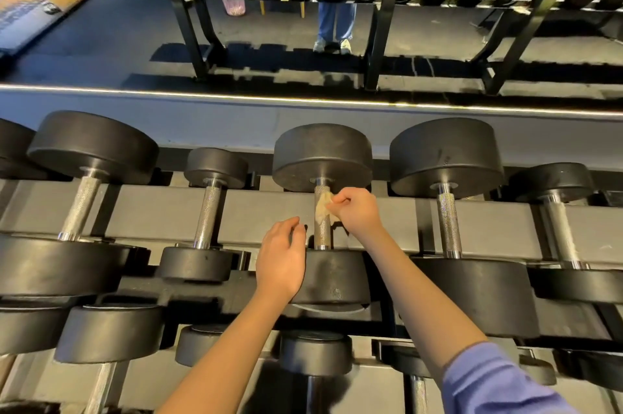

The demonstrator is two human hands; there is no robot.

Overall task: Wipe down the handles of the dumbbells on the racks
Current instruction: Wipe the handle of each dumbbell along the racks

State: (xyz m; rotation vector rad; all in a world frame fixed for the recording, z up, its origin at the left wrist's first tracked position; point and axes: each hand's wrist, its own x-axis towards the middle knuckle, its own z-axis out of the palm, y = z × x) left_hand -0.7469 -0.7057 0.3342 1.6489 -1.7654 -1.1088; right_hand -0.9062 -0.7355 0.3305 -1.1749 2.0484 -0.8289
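A black dumbbell point(322, 157) lies on the upper shelf of the rack point(263, 214), its knurled steel handle point(322, 234) pointing away from me. My right hand point(357, 211) pinches a small beige cloth point(323, 204) against the upper part of that handle. My left hand point(281, 258) hovers just left of the handle's near end with fingers loosely bent, holding nothing; whether it touches the near weight head I cannot tell.
Other dumbbells lie on either side, such as a large one point(445, 157) to the right and a small one point(210, 211) to the left. A lower shelf holds more dumbbells point(315, 351). A mirror behind shows racks and a person's legs point(335, 22).
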